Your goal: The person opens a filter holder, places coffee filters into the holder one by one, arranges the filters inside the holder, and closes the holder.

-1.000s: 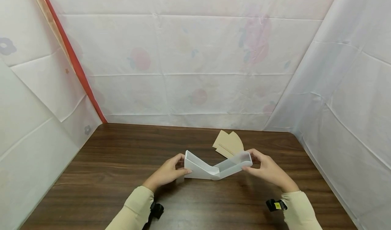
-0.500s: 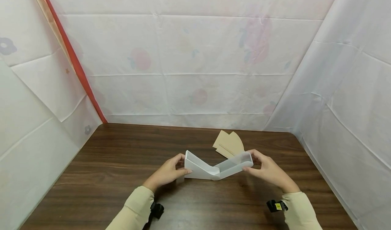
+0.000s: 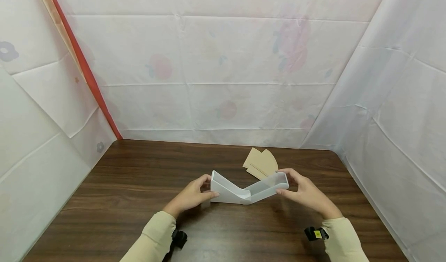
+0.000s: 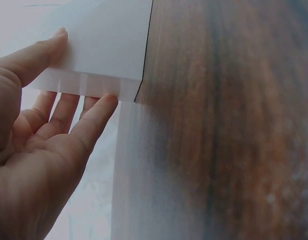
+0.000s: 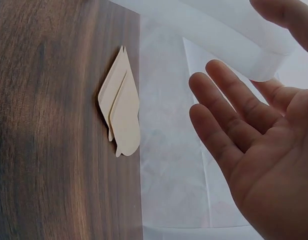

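A white translucent plastic case (image 3: 228, 194), hinged in the middle, is spread into a shallow V in the head view. Its left half lies low at the table, while the right half (image 3: 266, 192) slants upward. My left hand (image 3: 189, 197) holds the left end, thumb on the near wall and fingers against the end face (image 4: 94, 86). With thumb and index finger, my right hand (image 3: 308, 194) pinches the raised right end; its other fingers (image 5: 219, 132) extend loosely away from the plastic. Just behind the right half lie tan fan-shaped papers (image 3: 263, 163) resembling coffee filters, overlapping one another.
The dark wood-grain table (image 3: 139, 223) ends at a back edge, beyond which hangs a pale printed cloth (image 3: 209, 60). Similar cloth closes off both sides, and a red strip (image 3: 87, 76) runs down the left corner. A black wrist camera (image 3: 179, 238) hangs beneath the left sleeve.
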`<state>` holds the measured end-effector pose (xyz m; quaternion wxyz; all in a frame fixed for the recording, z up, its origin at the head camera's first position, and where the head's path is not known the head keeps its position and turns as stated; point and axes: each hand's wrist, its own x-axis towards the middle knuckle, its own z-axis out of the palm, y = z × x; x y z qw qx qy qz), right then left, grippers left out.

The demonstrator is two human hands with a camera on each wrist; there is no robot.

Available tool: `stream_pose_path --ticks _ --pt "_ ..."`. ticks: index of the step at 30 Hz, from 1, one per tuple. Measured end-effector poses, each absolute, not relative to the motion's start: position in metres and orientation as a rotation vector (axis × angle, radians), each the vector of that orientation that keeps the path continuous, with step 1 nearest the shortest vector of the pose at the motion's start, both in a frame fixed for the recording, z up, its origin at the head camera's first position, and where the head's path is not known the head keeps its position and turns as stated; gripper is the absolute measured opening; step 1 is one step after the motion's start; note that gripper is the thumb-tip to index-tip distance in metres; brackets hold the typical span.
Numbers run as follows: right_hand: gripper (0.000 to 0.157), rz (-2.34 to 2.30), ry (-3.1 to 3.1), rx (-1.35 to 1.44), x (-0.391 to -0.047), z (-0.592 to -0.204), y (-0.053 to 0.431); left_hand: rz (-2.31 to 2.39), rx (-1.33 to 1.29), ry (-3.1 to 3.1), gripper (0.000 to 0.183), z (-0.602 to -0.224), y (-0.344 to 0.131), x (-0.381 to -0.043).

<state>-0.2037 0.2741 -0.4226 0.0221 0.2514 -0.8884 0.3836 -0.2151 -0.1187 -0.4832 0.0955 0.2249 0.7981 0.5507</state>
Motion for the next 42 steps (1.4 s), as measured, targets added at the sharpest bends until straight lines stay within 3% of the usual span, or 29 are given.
stream_pose_path --ticks 12,23,36,42 --pt "0.059 1.16 -2.733 0.8 -0.207 -0.418 0.272 1.647 0.659 2.353 0.037 -0.48 -0.119 -0.215" --pt "0.043 1.193 -2.748 0.796 -0.211 -0.413 0.27 1.626 0.658 2.378 0.037 -0.481 -0.119 -0.215" --pt "0.034 1.236 -2.757 0.742 -0.22 -0.407 0.272 1.649 0.657 2.355 0.036 -0.481 -0.119 -0.214" --pt "0.038 1.236 -2.789 0.641 -0.233 -0.409 0.278 1.651 0.653 2.35 0.037 -0.481 -0.119 -0.213"
